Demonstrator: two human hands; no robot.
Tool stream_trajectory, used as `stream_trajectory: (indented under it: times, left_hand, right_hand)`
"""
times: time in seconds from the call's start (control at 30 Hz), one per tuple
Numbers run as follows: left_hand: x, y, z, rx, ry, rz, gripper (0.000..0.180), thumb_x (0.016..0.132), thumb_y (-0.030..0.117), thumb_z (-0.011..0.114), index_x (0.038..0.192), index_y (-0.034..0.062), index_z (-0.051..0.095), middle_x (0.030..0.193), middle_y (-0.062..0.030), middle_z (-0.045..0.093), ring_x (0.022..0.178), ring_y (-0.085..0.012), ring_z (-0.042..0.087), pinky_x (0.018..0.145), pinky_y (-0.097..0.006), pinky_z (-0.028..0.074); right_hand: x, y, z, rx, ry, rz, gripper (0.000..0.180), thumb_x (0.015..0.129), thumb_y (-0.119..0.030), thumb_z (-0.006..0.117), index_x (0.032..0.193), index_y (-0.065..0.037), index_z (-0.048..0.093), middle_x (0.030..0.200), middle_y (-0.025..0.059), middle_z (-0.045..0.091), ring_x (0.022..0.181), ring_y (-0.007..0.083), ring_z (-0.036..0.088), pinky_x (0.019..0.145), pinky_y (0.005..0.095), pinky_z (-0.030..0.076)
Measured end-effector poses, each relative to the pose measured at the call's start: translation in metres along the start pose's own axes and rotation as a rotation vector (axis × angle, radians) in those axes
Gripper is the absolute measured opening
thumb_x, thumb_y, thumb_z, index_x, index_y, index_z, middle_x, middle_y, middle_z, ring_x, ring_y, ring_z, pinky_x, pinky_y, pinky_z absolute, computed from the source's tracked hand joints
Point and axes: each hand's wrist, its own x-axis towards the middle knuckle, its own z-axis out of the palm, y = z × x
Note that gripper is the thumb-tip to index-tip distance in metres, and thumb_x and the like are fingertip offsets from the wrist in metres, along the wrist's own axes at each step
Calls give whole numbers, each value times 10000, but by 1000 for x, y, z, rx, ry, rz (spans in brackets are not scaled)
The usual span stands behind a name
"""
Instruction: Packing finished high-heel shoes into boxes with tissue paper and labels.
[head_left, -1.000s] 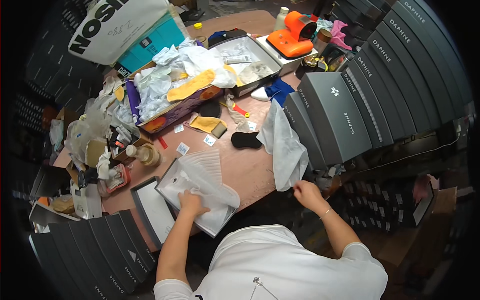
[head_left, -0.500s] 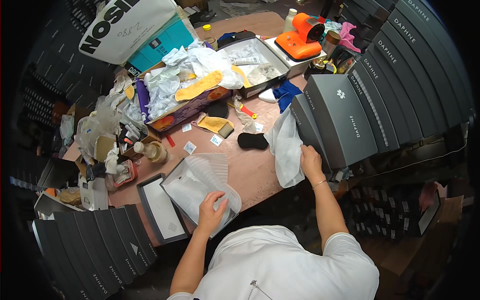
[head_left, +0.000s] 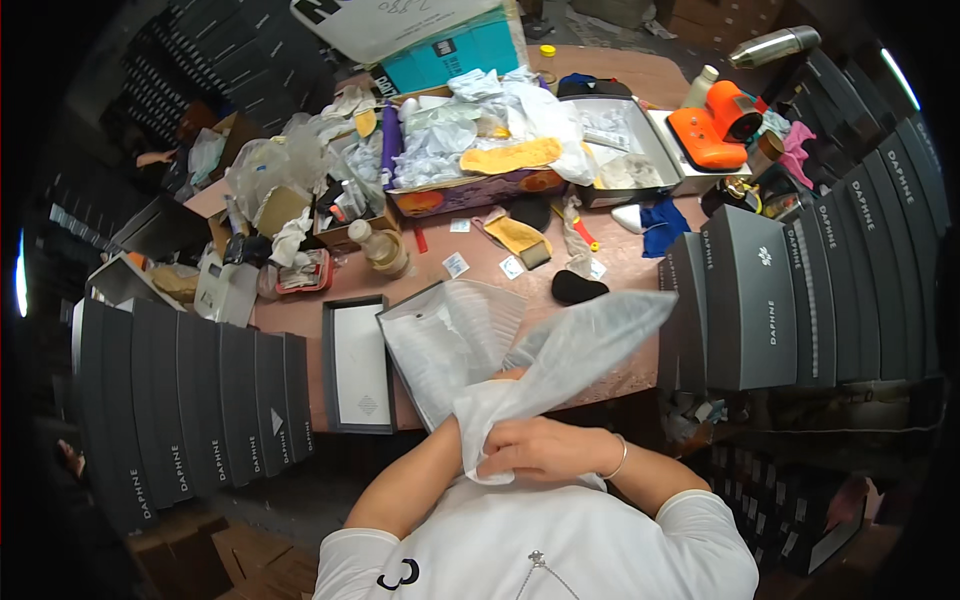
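Observation:
A thin white translucent bag, or a sheet of the same stuff, stretches across the near edge of the table in front of my chest. My right hand has its fingers closed on the bag's near end. Most of my left hand is covered by the material, which wraps over its wrist; a bit of skin shows above it, but the fingers are hidden. Under and beside the hands stands an open grey shoe box with white foam wrapping in it. Its shallow lid lies to the left, white inside facing up.
Stacks of dark shoe boxes rise at left and right. A purple carton full of crumpled paper stands at the back, near an orange device. A glass bottle, a yellow pad and a black insole lie mid-table.
My right hand has brought the white bag from the right side of the table to my left hand. The left hand has gone under its material. The view has shifted.

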Motion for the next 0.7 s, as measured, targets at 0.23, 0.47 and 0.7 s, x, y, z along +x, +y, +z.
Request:
stream_trajectory:
  times: [0.23, 0.47, 0.7]
  left_hand:
    - [-76, 38, -55, 4, 432, 225, 278, 847, 116, 568, 1094, -5, 602, 963, -91, 650, 789, -179, 631, 682, -311, 530]
    - [-18, 19, -109, 1, 737, 555, 517, 884, 126, 582, 1340, -27, 391, 1331, -138, 485, 1205, -247, 474, 998, -346, 380]
    - [0, -45, -116, 478, 714, 245, 646, 903, 369, 565, 1361, -45, 373, 1415, -253, 358, 1314, -382, 350, 1085, -402, 294]
  right_hand:
    - [-69, 66, 24, 1579, 471, 519, 806, 875, -403, 639, 1483, -71, 227, 1427, 121, 395, 1334, 258, 366, 1115, 380, 284]
    - [26, 114, 60, 400, 469, 609, 891, 869, -267, 647, 1489, -7, 62, 1515, 245, 180, 1402, 319, 230, 1137, 389, 209]
    - [6, 176, 116, 457, 302, 834, 750, 904, -199, 616, 1456, 57, 177, 1435, 237, 340, 1289, 301, 398, 1052, 348, 340]
